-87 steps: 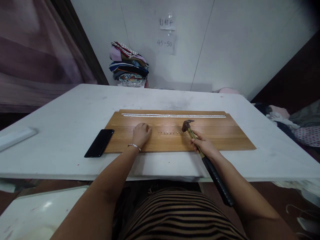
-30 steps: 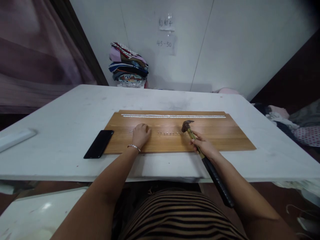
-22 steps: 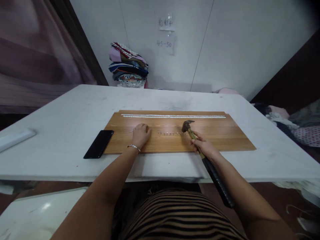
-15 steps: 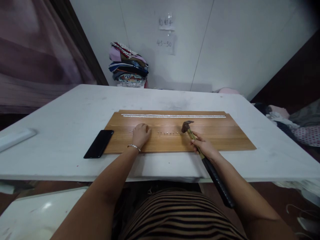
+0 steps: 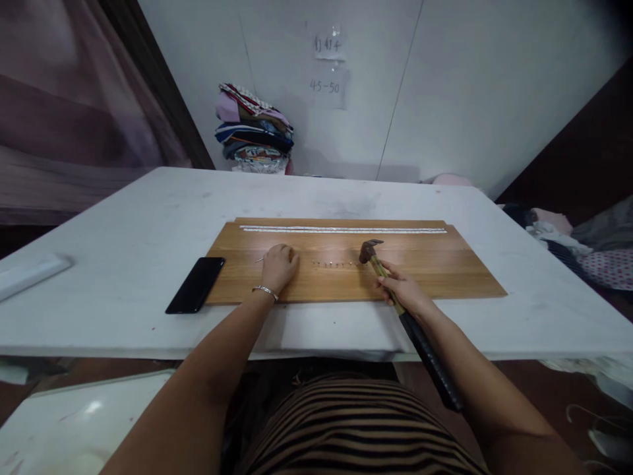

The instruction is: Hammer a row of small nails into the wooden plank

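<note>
My right hand (image 5: 399, 285) is wrapped round the handle of a claw hammer (image 5: 424, 344). The rusty head is raised toward the middle of a wooden board (image 5: 459, 264), its claw pointing right. Just left of the head, a row of several small nails (image 5: 337, 264) stands on the board. My left hand (image 5: 279, 265), a bracelet at its wrist, rests on the board left of that row with the fingers curled inward; what they hold, if anything, is hidden. A thin metal piece like a nail (image 5: 259, 260) shows at the left edge of this hand.
Two white measuring strips (image 5: 341, 230) run along the board's far side. A black phone (image 5: 196, 285) overlaps the board's left edge. The white-covered table (image 5: 113, 231) reaches back to a wall with paper notes. Folded clothes (image 5: 254, 132) are stacked at the back, and a white object (image 5: 32, 276) lies far left.
</note>
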`<state>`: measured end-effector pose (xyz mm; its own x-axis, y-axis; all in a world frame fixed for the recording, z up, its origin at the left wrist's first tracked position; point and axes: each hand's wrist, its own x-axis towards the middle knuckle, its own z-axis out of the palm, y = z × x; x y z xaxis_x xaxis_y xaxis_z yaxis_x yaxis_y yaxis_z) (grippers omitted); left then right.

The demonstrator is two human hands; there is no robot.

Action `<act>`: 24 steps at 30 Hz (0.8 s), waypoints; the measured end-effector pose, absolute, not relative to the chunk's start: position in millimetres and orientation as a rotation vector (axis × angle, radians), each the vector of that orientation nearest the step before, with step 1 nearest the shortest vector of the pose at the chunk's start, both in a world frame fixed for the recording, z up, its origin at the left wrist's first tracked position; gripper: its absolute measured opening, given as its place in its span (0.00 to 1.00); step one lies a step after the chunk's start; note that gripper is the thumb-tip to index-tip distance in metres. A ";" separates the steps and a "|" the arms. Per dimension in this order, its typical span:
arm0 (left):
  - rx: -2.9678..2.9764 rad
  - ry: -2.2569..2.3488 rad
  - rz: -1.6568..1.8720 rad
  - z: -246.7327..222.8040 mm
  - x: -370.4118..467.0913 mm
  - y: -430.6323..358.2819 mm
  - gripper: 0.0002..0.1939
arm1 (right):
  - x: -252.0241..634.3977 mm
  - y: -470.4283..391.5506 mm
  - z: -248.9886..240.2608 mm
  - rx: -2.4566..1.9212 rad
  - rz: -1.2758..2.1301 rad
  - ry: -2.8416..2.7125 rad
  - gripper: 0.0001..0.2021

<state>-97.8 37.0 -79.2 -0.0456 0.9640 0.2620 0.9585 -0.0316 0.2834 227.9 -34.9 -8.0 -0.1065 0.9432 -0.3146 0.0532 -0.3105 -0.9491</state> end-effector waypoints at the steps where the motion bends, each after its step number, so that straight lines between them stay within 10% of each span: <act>1: 2.160 2.174 0.617 -79.7 -98.0 37.1 0.12 | 228.1 -35.0 -7.8 -1.410 1.513 -1.158 0.38; 24: 2.145 2.175 0.604 -77.0 -96.7 35.4 0.12 | 228.5 -34.6 -1.5 -1.376 1.497 -1.172 0.38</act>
